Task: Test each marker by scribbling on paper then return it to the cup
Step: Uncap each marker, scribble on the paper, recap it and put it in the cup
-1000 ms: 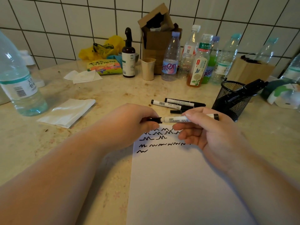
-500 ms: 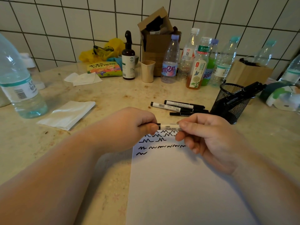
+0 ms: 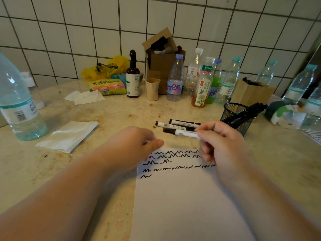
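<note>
A white sheet of paper (image 3: 182,197) with several rows of black scribbles lies in front of me. My right hand (image 3: 224,145) grips a white marker (image 3: 180,133) above the paper's top edge, its black capped end pointing left. My left hand (image 3: 135,146) rests at the paper's top left corner, fingers loosely curled, holding nothing I can see. Two more white markers (image 3: 166,125) lie on the counter just behind. The black mesh cup (image 3: 232,115) stands to the right with black markers (image 3: 250,110) leaning out of it.
A large water bottle (image 3: 19,105) stands at the far left beside folded tissue (image 3: 69,134). Several bottles (image 3: 201,84), a paper cup (image 3: 152,89), a dark pump bottle (image 3: 132,79) and a cardboard box (image 3: 161,63) line the tiled wall.
Both hands held the marker and pushed its black end on. Now my left hand has let go and dropped to the paper, and my right hand has drawn the marker to the right.
</note>
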Tool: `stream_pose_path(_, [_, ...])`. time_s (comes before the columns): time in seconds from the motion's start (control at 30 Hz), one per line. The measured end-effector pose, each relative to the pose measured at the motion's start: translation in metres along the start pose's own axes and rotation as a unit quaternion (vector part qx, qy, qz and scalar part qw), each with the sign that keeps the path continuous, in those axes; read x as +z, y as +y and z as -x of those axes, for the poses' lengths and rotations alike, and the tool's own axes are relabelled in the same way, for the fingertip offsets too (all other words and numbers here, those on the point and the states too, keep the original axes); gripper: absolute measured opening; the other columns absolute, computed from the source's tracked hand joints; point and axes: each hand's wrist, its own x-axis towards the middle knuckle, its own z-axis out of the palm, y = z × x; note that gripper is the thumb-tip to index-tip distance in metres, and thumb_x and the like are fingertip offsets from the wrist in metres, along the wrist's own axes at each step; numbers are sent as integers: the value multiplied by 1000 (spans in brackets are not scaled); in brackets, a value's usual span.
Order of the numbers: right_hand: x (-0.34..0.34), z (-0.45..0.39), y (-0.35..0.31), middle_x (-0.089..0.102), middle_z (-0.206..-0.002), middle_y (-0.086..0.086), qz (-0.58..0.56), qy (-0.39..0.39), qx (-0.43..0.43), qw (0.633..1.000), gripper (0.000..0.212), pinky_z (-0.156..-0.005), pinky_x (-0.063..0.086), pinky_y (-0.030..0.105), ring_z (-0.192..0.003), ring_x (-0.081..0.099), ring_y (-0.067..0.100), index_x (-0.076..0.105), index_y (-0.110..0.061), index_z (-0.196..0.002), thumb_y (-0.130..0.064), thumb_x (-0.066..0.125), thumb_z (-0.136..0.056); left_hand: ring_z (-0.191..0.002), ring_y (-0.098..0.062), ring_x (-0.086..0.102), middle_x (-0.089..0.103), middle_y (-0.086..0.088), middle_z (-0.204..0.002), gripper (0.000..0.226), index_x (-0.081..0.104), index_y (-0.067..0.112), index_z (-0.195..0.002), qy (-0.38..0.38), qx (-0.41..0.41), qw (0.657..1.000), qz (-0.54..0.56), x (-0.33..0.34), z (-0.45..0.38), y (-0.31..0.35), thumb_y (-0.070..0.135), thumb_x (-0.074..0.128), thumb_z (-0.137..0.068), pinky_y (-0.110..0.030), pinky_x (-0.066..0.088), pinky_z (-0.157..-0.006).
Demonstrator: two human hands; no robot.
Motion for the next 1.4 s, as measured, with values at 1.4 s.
stream_pose_path(1.4, [-4,-77,4,61,-121,-1,617,-93,-18,781,27,-93,46,31,-107,56,19,67,-26,-118,-14,60,-94,-66,-10,56,64,8,-73,27,66,21,-75,-8,8,1000,-24,0,5,1,25,43,-90,-28,46,-58])
